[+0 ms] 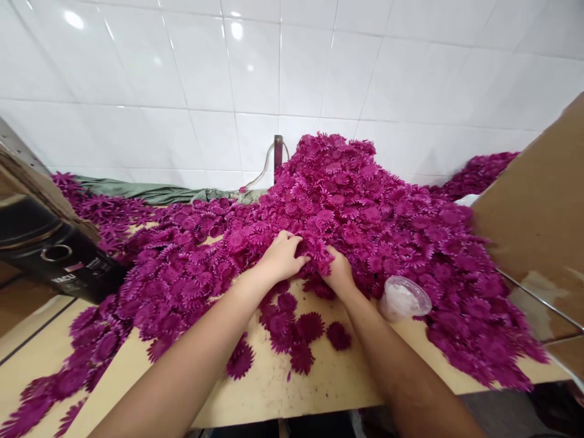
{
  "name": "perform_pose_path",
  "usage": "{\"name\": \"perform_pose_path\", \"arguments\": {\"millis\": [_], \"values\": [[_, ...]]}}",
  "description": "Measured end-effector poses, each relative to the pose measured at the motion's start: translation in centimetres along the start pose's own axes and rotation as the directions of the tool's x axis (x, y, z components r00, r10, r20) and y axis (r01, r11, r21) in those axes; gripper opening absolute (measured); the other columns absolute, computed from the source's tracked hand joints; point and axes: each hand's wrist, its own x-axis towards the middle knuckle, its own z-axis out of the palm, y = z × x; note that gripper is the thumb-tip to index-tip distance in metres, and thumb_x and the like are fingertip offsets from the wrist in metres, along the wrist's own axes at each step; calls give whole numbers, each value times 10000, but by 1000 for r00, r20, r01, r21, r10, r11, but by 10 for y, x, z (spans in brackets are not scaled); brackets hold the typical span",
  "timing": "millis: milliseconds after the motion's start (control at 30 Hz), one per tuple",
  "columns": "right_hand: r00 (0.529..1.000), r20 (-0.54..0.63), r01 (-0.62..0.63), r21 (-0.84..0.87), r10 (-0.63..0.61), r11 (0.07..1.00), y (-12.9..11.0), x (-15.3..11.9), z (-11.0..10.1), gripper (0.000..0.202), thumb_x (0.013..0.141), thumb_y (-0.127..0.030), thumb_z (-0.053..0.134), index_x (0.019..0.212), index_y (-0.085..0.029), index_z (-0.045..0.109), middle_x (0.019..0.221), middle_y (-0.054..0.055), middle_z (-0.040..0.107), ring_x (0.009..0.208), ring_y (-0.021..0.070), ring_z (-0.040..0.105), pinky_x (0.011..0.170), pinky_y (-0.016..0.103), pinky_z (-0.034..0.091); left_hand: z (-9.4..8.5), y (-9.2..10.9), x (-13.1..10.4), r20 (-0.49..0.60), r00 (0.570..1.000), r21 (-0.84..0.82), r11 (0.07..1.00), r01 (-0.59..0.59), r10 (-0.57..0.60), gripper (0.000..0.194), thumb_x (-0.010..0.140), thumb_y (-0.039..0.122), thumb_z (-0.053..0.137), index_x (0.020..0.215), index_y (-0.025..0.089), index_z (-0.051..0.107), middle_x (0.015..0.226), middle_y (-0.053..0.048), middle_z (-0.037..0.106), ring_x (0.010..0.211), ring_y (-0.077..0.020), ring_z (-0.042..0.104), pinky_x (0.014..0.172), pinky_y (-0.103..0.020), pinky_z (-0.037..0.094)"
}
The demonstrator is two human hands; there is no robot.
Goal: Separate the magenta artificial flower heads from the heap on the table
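Note:
A large heap of magenta artificial flower heads with fringed petals covers much of the tabletop. At its front edge my left hand has its fingers and thumb curled around the near side of a small clump of flower heads. My right hand grips the same clump from the right, its fingertips partly hidden by petals. Several loose flower heads lie on the bare wood between my forearms. Beside my right wrist, a clear plastic tub with whitish contents leans tilted against the heap.
A black cylindrical container stands tilted at left. On the right rises a cardboard box. Green cloth lies along the white tiled wall. The light wooden table ends just before me.

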Motion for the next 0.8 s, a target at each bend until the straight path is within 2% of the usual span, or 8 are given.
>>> {"name": "perform_pose_path", "arguments": {"millis": [167, 300, 467, 633, 733, 800], "values": [[1000, -4, -27, 58, 27, 998, 1, 5, -5, 53, 598, -203, 509, 641, -204, 541, 540, -16, 576, 521, 149, 518, 556, 255, 425, -11, -21, -22, -118, 993, 56, 998, 36, -29, 326, 756, 248, 514, 1048, 116, 575, 1027, -111, 541, 1034, -245, 503, 960, -368, 357], [1000, -6, 24, 108, -23, 994, -10, 16, -18, 78, 580, -146, 465, 610, -194, 519, 538, -24, 571, 533, 131, 519, 548, 232, 432, -5, -33, -44, -216, 975, 29, 998, 56, -49, 253, 773, 191, 476, 991, 129, 590, 982, -92, 570, 973, -217, 539, 915, -360, 400], [992, -37, 122, 77, -120, 989, -46, 45, -60, 118, 525, -91, 441, 571, -187, 492, 509, -41, 523, 542, 124, 508, 583, 236, 435, 9, -38, -60, -311, 950, -35, 999, 12, -22, 196, 781, 168, 448, 910, 172, 595, 926, -55, 590, 912, -191, 570, 870, -355, 440], [977, -116, 170, -74, -178, 983, -81, 89, -113, 98, 535, -113, 466, 492, -195, 432, 472, -48, 442, 510, 127, 446, 598, 285, 411, 16, -38, -60, -336, 941, -1, 999, -48, 45, 186, 775, 169, 458, 899, 189, 595, 916, -51, 595, 893, -193, 573, 811, -348, 470], [964, -198, 141, -190, -179, 972, -82, 120, -136, 73, 563, -137, 492, 536, -194, 456, 502, -35, 431, 543, 154, 464, 622, 323, 404, 18, -38, -60, -313, 947, 39, 998, -57, 66, 187, 778, 162, 460, 891, 176, 608, 909, -63, 601, 878, -204, 571, 785, -360, 475], [944, -287, 78, -273, -159, 959, -68, 137, -142, 69, 584, -159, 514, 645, -191, 506, 554, -17, 448, 601, 188, 489, 649, 357, 405, 20, -36, -59, -301, 949, 56, 995, -76, 90, 188, 784, 154, 455, 877, 170, 618, 894, -66, 604, 861, -202, 567, 773, -356, 474]]}}
